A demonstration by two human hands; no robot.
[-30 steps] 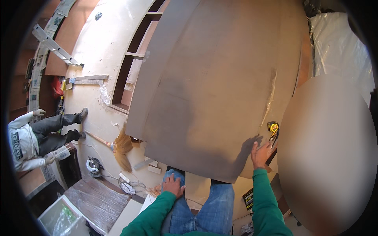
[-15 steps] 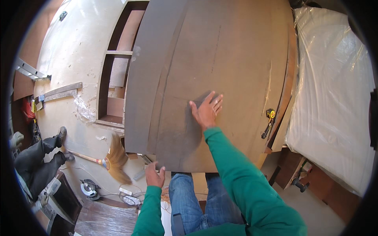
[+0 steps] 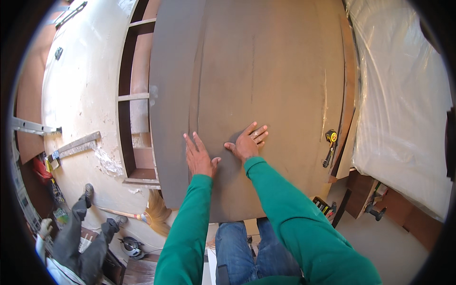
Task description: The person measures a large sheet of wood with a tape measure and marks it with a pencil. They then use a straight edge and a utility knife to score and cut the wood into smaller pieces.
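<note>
A large brown-grey board (image 3: pixel 266 57) lies in front of me, with faint lines and a streak on its face. My left hand (image 3: pixel 199 156) rests open on it, fingers spread near a long lengthwise seam at its left side. My right hand (image 3: pixel 245 142) is spread open on the board a little farther right, thumb out. Beyond it, near the board's right edge, lie a yellow-and-black tape measure (image 3: pixel 331 137) and a small dark tool (image 3: pixel 326 156).
Left stand a compartmented frame (image 3: pixel 141 97), a ladder (image 3: pixel 33 126), a long strip (image 3: pixel 80 145) and a broom (image 3: pixel 156 211). A co-worker's legs (image 3: pixel 90 237) and a circular saw (image 3: pixel 132 248) are lower left; a plastic-wrapped slab (image 3: pixel 399 90) is at right.
My right hand has moved from the board's right edge to its middle. My left hand has risen from my leg onto the board. The view has shifted too.
</note>
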